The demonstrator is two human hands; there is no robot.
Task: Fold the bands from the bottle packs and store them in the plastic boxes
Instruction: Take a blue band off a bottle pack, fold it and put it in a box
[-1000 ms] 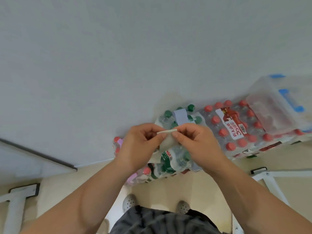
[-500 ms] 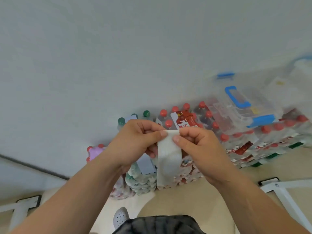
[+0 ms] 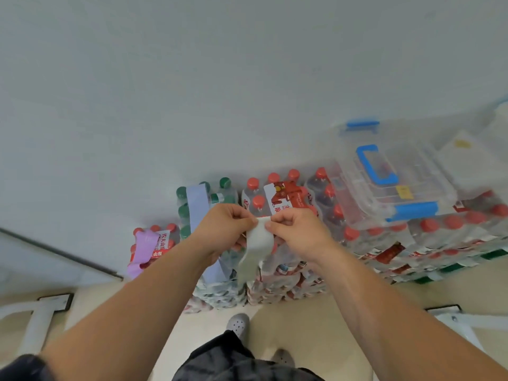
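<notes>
Background: pale grey wall (image 3: 247,78), beige floor (image 3: 316,325), bottle packs (image 3: 445,237) stacked against the wall.
White band (image 3: 258,243): in the air before the packs, top end between both hands, the rest hanging.
Left hand (image 3: 225,229): grip clamped on the band's top edge.
Right hand (image 3: 297,232): grip clamped on the same edge, just beside the left.
Plastic box (image 3: 417,174): clear, blue handle, lid on, atop red-capped packs to the right.
Other bands: light blue band (image 3: 196,207) over the green-capped pack (image 3: 229,196); purple band (image 3: 144,246) on the low left pack.

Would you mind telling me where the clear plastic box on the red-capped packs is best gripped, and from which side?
By the blue handle on the lid of the clear plastic box, from above: the handle lies on top, facing up and unobstructed, while the red-capped packs sit under the box's base.
</notes>
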